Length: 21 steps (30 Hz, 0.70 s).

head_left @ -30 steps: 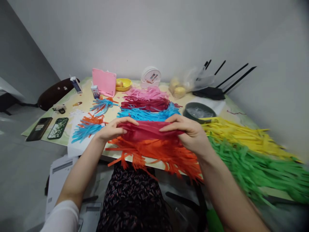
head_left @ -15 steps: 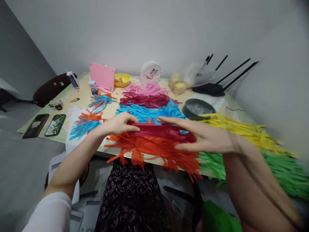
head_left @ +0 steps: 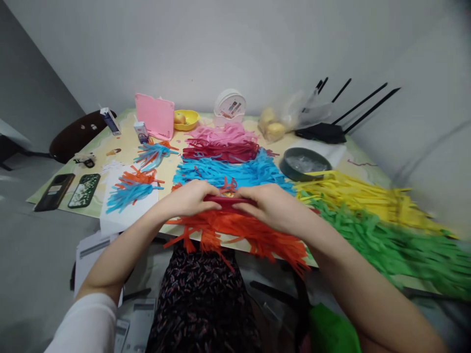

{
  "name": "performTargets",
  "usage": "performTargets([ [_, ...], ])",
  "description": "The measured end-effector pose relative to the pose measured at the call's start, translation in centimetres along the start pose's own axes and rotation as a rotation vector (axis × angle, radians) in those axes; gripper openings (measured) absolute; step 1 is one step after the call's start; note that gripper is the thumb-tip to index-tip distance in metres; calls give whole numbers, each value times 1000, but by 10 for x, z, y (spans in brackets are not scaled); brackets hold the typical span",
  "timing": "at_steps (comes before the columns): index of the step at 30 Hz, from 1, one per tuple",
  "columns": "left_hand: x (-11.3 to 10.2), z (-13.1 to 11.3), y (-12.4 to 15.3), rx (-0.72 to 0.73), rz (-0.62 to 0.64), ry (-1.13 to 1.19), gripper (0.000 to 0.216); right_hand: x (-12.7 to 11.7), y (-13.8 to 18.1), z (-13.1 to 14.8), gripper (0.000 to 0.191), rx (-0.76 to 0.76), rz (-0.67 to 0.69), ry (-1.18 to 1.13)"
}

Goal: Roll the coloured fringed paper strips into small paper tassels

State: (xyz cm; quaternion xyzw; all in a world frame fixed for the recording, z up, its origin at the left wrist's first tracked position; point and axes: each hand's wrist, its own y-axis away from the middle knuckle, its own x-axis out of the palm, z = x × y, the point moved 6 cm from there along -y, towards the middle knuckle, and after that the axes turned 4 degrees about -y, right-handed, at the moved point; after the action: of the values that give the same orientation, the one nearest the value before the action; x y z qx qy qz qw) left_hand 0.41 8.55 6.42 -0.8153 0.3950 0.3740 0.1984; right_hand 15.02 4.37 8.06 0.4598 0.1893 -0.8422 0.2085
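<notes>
Both hands pinch a folded strip of dark red tissue paper (head_left: 227, 201) above the table's front edge. My left hand (head_left: 196, 197) grips its left part between thumb and fingers, and my right hand (head_left: 267, 203) has hold of it a little to the right. Most of the strip's right part is hidden by the right hand. Just under the hands lies orange fringed tissue paper (head_left: 235, 228), its ends hanging over the edge. Behind them spreads blue fringed tissue paper (head_left: 228, 170), then dark red fringe (head_left: 224, 151) and pink fringe (head_left: 224, 133).
Yellow fringe (head_left: 356, 196) and green fringe (head_left: 371, 235) cover the right side. Two orange-blue tassels, one a lower tassel (head_left: 132, 190), lie left near two phones, including a patterned phone (head_left: 84, 190). A dark round dish (head_left: 305, 169), black router (head_left: 322, 132) and pink tablet case (head_left: 155, 116) stand behind.
My right hand has moved left along the dark red strip, closing from a spread grip to a pinch nearer my left hand. The strip is slightly lower.
</notes>
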Motion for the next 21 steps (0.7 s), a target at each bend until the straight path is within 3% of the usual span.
performTargets([
  [3,5,5,0,-81,98,142,25,-7,3,-4,13,12,-33,-151],
  [7,5,15,8,-156,74,343,35,-9,12,-16,18,104,-113,-361],
  [14,7,21,22,-140,-220,690,28,3,24,-34,17,192,-336,-692],
  [21,12,29,25,-35,-367,897,16,12,24,-42,18,75,-412,-917],
])
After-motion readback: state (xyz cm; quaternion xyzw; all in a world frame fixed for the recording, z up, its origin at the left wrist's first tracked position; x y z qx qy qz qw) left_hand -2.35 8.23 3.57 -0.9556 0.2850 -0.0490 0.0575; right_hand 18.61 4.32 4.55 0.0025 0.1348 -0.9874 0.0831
